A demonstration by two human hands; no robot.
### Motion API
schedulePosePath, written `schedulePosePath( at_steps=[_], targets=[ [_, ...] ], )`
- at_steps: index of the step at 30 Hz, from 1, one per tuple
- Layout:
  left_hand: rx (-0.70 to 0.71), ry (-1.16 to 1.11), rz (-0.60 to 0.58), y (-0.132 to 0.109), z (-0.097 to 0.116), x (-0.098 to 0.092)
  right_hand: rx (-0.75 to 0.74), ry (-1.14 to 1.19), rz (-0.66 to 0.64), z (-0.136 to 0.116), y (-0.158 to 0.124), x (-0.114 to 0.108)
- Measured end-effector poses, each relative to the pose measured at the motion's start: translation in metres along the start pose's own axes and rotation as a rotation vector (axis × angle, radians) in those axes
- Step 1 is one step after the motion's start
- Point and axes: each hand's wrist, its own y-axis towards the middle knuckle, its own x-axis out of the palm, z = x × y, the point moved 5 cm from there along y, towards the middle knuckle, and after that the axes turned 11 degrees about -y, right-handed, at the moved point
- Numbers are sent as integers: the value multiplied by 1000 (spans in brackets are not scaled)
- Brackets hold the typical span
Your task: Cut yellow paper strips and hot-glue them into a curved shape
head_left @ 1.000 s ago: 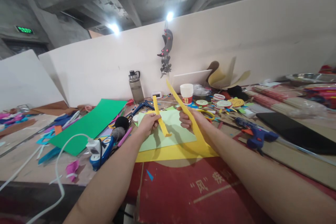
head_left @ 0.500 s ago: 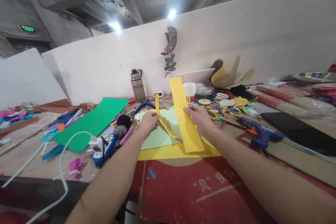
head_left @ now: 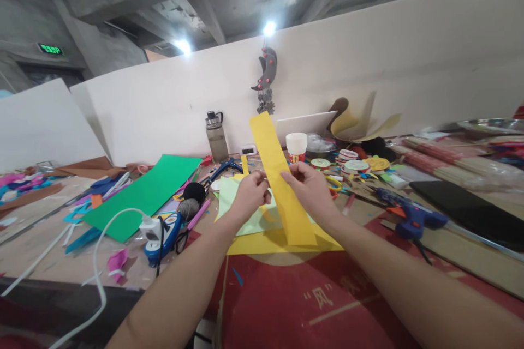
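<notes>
My right hand (head_left: 307, 188) pinches a wide yellow paper strip (head_left: 282, 191) by its right edge, thumb in front. The strip stands up at a slant above the papers. My left hand (head_left: 252, 195) is closed close to the strip's left edge, fingers curled. A narrow yellow strip (head_left: 244, 164) pokes out above my left hand, and more yellow shows below it; the fingers hide its middle. Beneath both hands lies a pale green sheet (head_left: 229, 202), over a larger yellow sheet (head_left: 254, 245) at the front.
A red box (head_left: 278, 300) is in front of me. To the left are a green sheet (head_left: 151, 191), a blue power strip (head_left: 164, 237) and a bottle (head_left: 216, 139). A paper cup (head_left: 296, 147), round tins (head_left: 355, 167) and a blue glue gun (head_left: 409, 212) are right.
My left hand has moved right, up to the wide strip. The wide strip's top has tilted left, while my right hand keeps its grip. The narrow strip is now mostly hidden.
</notes>
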Motion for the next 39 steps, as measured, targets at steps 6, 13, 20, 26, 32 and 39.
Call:
schedulePosePath(
  at_steps=[6,13,20,26,32,39],
  targets=[
    [-7,-398,-59,-5,7,10,7,33,-50,-10,-5,2],
    [6,-292,-81,-7,12,8,75,212,-126,-4,-3,5],
    [8,-377,-57,-3,8,2,169,496,-400,-13,-12,21],
    [10,-454,-135,-7,12,9,187,441,-378,-11,-10,20],
    [15,-452,-224,-12,19,16,155,386,-336,-10,-8,19],
    [-13,-411,-211,-13,20,16,148,346,-326,-12,-9,17]
  ],
)
